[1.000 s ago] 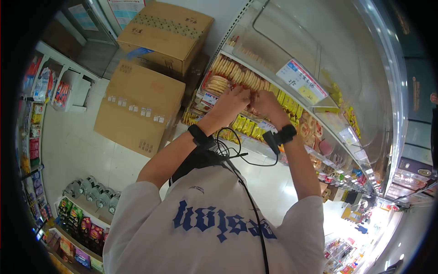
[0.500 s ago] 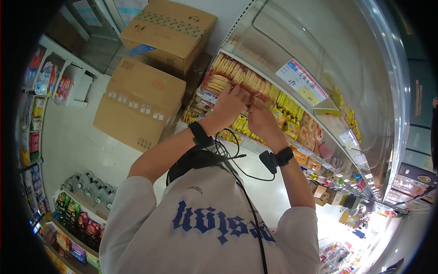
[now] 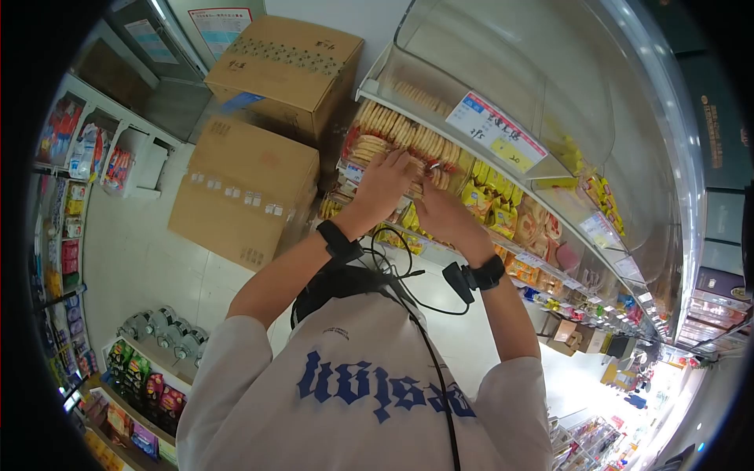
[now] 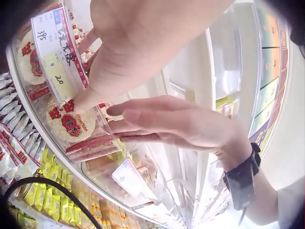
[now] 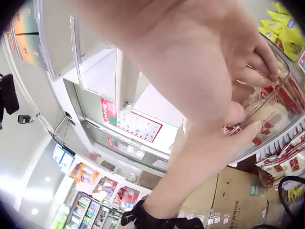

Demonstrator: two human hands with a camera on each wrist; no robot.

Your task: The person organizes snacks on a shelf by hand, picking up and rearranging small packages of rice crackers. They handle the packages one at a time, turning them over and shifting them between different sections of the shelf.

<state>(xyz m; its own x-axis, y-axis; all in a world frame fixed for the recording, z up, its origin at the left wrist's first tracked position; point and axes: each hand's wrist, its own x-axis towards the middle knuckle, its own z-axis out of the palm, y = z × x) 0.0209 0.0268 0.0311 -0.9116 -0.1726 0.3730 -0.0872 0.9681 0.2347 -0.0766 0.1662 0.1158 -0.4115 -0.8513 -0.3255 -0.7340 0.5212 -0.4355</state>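
Note:
Both hands reach into a clear bin of round rice crackers [image 3: 408,129] in wrappers with red print. My left hand [image 3: 382,187] lies over the bin's front left part in the head view, some fingers hidden in the bin. In the left wrist view its thumb is close to a wrapped rice cracker [image 4: 71,123] behind the clear front wall. My right hand [image 3: 449,213] is just to the right, fingers extended toward the same packs. The right wrist view shows its fingers [image 5: 259,71] over the bin's edge, among the packs.
Yellow snack packs [image 3: 491,200] fill the neighbouring bin. A price card [image 3: 496,129] hangs on the clear shelf above, and another [image 4: 58,55] is on the bin front. Two cardboard boxes [image 3: 243,177] stand to the left. A black cable [image 3: 393,243] loops below the hands.
The right hand has drawn back slightly from over the bin toward its front edge. The left hand has shifted slightly left and stays over the crackers. The head view has tilted a little.

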